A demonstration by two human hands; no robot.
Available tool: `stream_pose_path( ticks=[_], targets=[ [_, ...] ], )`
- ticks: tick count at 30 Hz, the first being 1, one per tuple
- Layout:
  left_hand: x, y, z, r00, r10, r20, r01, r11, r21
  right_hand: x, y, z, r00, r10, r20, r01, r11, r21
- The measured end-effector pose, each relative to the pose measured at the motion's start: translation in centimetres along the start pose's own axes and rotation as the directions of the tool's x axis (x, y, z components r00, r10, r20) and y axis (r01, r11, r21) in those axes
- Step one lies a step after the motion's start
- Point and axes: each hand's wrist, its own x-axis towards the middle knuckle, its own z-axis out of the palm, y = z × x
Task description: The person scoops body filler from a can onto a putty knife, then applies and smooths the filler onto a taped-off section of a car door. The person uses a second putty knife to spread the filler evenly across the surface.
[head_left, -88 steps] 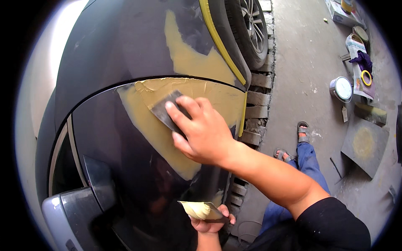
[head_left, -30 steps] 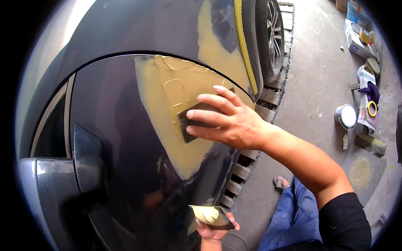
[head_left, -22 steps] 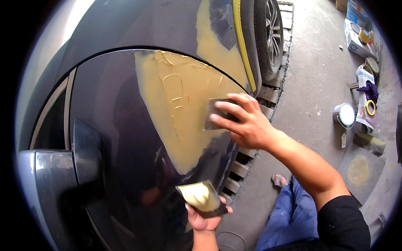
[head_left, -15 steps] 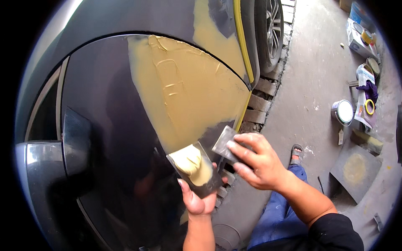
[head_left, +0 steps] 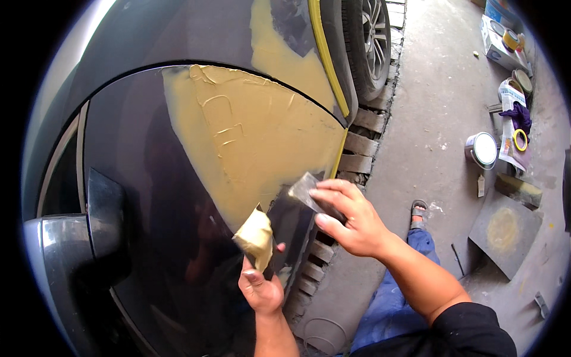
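My left hand [head_left: 262, 290] grips a flat scraper plate that carries a thick lump of yellow body filler [head_left: 257, 235]. The plate is tilted, and most of its surface is hidden by the filler. In my right hand [head_left: 352, 219] is a thin grey spreader [head_left: 304, 189], fingers on top and thumb underneath, with a trace of filler at its edge. The spreader is over the lower part of the dark car door [head_left: 148, 172], apart from the left plate. A broad coat of yellow filler [head_left: 256, 137] covers the door's corner, with raised ridges near its upper left.
Yellow masking tape [head_left: 326, 56] lines the wheel arch beside the wheel [head_left: 372, 47]. The side mirror [head_left: 107, 226] juts out at left. At right on the floor stand a paint can [head_left: 482, 150], a stained board [head_left: 505, 235] and a box [head_left: 505, 50]. My sandalled foot [head_left: 419, 214] stands nearby.
My left hand has moved left and tipped the filler plate more steeply. My right hand with the spreader has shifted slightly left and up. The view has shifted a little.
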Motion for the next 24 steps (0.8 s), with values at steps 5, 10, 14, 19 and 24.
stream_pose_path(
  ticks=[5, 10, 14, 19, 24],
  targets=[
    [-2.5, -0.1, -2.4, 0.935, -0.342, 0.091, 0.339, 0.792, -0.507, 5.3, -1.6, 3.4, 0.966, -0.168, -0.194, 0.109, 0.953, -0.284],
    [-4.2, -0.1, -3.9, 0.946, -0.295, 0.133, 0.314, 0.738, -0.597, 7.1, -2.3, 5.8, 0.924, -0.32, -0.209, 0.196, 0.867, -0.459],
    [-5.2, -0.3, -4.9, 0.936, -0.314, 0.159, 0.346, 0.741, -0.576, 4.9, -0.1, 7.4, 0.926, -0.353, -0.134, 0.248, 0.837, -0.487],
    [-5.7, -1.0, -5.4, 0.925, -0.334, 0.181, 0.376, 0.745, -0.55, 2.6, 1.1, 6.5, 0.95, -0.297, -0.098, 0.225, 0.866, -0.446],
    [-5.7, -1.3, -5.1, 0.914, -0.306, 0.266, 0.405, 0.725, -0.557, 7.6, -0.4, 4.4, 0.906, -0.323, -0.274, 0.171, 0.871, -0.461]
  ],
)
